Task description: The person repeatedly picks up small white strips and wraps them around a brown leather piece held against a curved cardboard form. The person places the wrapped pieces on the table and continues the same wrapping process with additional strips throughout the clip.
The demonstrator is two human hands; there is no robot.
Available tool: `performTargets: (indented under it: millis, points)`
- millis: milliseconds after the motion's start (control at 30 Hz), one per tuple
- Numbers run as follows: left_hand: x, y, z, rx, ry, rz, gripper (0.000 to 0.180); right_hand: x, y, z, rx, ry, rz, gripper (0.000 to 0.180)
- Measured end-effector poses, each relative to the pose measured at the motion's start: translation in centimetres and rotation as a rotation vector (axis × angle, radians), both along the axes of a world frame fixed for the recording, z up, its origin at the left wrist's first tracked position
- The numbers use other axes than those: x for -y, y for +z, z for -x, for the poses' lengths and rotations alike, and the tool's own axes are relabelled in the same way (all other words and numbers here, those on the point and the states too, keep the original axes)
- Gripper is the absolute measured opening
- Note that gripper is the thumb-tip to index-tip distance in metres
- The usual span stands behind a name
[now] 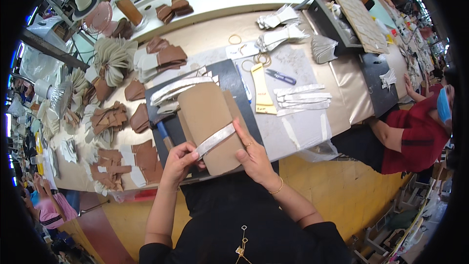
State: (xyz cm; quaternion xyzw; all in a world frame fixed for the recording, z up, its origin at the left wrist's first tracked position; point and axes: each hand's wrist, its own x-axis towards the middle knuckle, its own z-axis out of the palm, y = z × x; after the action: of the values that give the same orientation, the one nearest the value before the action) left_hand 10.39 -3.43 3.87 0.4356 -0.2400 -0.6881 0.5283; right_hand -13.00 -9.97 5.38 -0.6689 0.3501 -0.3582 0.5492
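A tan, board-like piece [205, 105] with rounded ends lies in front of me on a black mat [246, 112], over another brown piece. Slantwise across its near part runs a narrow whitish strip [215, 142]. My left hand [181, 164] is closed, pinching the strip's left end between thumb and finger. My right hand [254, 159] lies at the board's right edge, fingers stretched, the index fingertip on the strip's right end and the thumb on the board. Beyond the board rest more whitish strips [178, 90]. A blue-headed hammer [163, 134] lies beside my left hand.
Brown and white cut pieces [110, 117] crowd the left side. To the right are thread snips [281, 77], a yellow template [262, 90], rubber bands [262, 59] and white strips [303, 98]. A black tray [337, 27] stands far right. A co-worker in red [415, 134] sits at right.
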Motion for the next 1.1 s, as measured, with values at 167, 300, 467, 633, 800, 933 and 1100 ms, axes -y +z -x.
performTargets:
  millis: [167,300,467,633,800,933,1100]
  points:
    - [1.3,2.8,-0.2,0.156,0.016,0.024,0.014,1.7,-2.3,1.8,0.466,-0.015,-0.601,0.058]
    - [3.1,7.1,0.2,0.296,-0.057,0.095,0.014,5.3,-2.8,5.6,-0.038,-0.277,-0.139,0.033]
    - [6.5,10.8,2.4,0.235,-0.126,0.296,0.015,11.3,-3.2,10.7,-0.575,-0.439,0.564,0.019]
    - [8.4,10.7,-0.7,0.218,0.029,0.366,0.019,13.6,-3.7,13.5,-0.796,-0.301,0.497,0.022]
    - [10.1,6.4,-8.2,0.354,0.221,0.171,0.024,15.4,-3.7,14.4,-0.859,-0.168,0.403,0.02]
    - [9.7,3.3,-12.7,0.565,0.201,-0.105,0.024,16.2,-3.4,14.3,-0.896,-0.117,0.41,0.019]
    - [8.4,2.6,-12.7,0.845,0.218,-0.116,0.051,16.4,-2.6,13.8,-0.886,-0.082,0.365,0.017]
